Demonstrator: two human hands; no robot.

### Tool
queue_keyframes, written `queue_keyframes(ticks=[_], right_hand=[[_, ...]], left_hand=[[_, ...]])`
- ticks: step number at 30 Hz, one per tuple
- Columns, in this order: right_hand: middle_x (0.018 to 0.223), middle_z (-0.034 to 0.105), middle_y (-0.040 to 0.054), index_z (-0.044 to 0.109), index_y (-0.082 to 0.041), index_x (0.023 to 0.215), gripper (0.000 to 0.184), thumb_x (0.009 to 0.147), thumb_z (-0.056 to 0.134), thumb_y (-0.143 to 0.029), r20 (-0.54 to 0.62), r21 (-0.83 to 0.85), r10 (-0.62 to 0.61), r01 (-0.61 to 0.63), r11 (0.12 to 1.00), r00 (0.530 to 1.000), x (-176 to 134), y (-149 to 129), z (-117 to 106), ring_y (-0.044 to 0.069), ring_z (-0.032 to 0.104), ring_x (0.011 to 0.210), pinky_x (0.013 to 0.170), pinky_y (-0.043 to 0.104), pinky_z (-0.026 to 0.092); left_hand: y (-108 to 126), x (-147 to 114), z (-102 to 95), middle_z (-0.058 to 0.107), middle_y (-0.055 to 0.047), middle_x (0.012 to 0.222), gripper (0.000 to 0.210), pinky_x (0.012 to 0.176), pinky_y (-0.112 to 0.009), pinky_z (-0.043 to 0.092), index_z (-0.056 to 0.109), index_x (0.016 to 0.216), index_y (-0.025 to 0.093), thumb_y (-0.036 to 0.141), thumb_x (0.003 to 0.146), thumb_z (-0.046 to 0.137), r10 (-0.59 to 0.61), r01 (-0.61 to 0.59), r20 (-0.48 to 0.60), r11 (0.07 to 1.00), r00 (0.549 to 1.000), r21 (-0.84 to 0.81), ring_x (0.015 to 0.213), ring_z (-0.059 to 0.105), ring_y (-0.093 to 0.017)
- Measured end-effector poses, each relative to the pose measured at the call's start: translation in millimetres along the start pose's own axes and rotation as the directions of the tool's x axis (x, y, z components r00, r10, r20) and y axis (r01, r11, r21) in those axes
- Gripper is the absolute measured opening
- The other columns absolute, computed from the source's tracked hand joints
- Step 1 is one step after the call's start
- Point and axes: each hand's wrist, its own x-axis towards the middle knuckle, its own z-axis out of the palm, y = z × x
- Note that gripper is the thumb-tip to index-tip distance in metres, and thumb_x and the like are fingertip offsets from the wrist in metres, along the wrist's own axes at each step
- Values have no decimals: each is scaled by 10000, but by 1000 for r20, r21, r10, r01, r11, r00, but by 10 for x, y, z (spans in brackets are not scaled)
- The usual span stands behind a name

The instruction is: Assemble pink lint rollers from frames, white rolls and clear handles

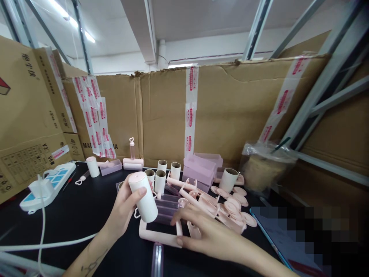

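My left hand (122,209) is closed around a white paper roll (147,206) with a pink cap on its upper end, held tilted above the table. Lower and to the right, my right hand (201,231) has its thumb and fingers around the end of a pink U-shaped handle (160,236). Behind that handle lie translucent purple tubes (165,209), partly hidden by the roll. A pile of pink plastic parts (206,200) spreads beyond my right hand, with round pink caps (232,206) at its right side.
White rolls (160,181) stand at the back, near purple trays (198,171). A power strip (54,184) with cables lies left. On the right are a phone-like tablet (276,234) and a bagged container (259,169). A clear purple tube (157,259) lies in front; cardboard walls (230,111) enclose the table.
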Motion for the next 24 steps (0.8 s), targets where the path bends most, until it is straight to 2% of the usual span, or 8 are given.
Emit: queue_keyframes(ticks=[5, 8, 10, 12, 15, 19, 22, 24], right_hand=[[953, 623, 40, 638, -212, 904, 197, 769, 668, -352, 63, -49, -29, 32, 998, 998, -56, -31, 122, 206, 567, 924, 819, 316, 442], [917, 625, 36, 635, -210, 884, 168, 795, 647, -352, 95, -112, -83, 94, 989, 992, -64, -7, 209, 207, 553, 937, 806, 311, 448], [924, 627, 42, 640, -205, 873, 152, 816, 624, -344, 118, -175, -128, 147, 973, 985, -49, 4, 262, 220, 539, 959, 820, 329, 444], [950, 625, 55, 650, -199, 876, 154, 838, 593, -337, 119, -228, -149, 173, 958, 982, -25, 14, 293, 232, 534, 968, 841, 360, 438], [1038, 616, 77, 642, -210, 1006, 263, 830, 588, -399, 84, -242, -169, 184, 953, 982, -4, 46, 250, 253, 533, 1006, 899, 415, 417], [1140, 602, 67, 535, -257, 1186, 373, 841, 573, -395, -147, -181, -219, 191, 965, 965, -51, 142, 71, 248, 514, 1094, 963, 415, 387], [1150, 599, 58, 471, -272, 1220, 357, 868, 530, -270, -424, -134, -204, 161, 978, 882, -101, 208, 16, 209, 565, 1014, 889, 361, 453], [1133, 607, 53, 464, -272, 1217, 396, 834, 540, -203, -518, -130, -213, 170, 977, 828, -109, 235, 58, 198, 590, 951, 847, 344, 483]], left_hand=[[34, -171, -302, 607, -53, 1045, 389, 811, -236, 433, 543, 1115, 182, 277, 761, 675, 73, -65, -41, 982, 996, 175, 977, 548, -202], [6, -261, -448, 603, -64, 1093, 461, 843, -257, 433, 518, 1195, 181, 323, 778, 655, 31, -13, -191, 995, 981, 97, 1056, 529, -232], [-38, -297, -444, 596, -86, 1122, 474, 851, -295, 443, 510, 1216, 168, 366, 800, 619, -51, 53, -223, 999, 974, 4, 1081, 521, -260], [-87, -291, -364, 602, -100, 1112, 453, 832, -315, 458, 528, 1195, 158, 380, 807, 601, -110, 111, -170, 994, 979, -5, 1052, 540, -270], [-145, -214, -170, 611, -89, 1045, 396, 842, -326, 458, 561, 1123, 162, 327, 773, 644, -37, 33, 10, 970, 999, 241, 991, 566, -255], [-219, -96, 104, 541, -92, 1139, 441, 944, -381, 413, 510, 1176, 200, 248, 760, 645, 136, -298, 294, 719, 946, 627, 1083, 516, -258], [-313, -45, 266, 518, -113, 1210, 542, 952, -429, 416, 375, 1306, 201, 200, 802, 572, 191, -500, 469, 463, 862, 732, 1123, 482, -264], [-392, -23, 328, 548, -115, 1175, 499, 920, -442, 443, 397, 1281, 181, 164, 803, 542, 210, -596, 558, 293, 803, 747, 1093, 497, -272]])
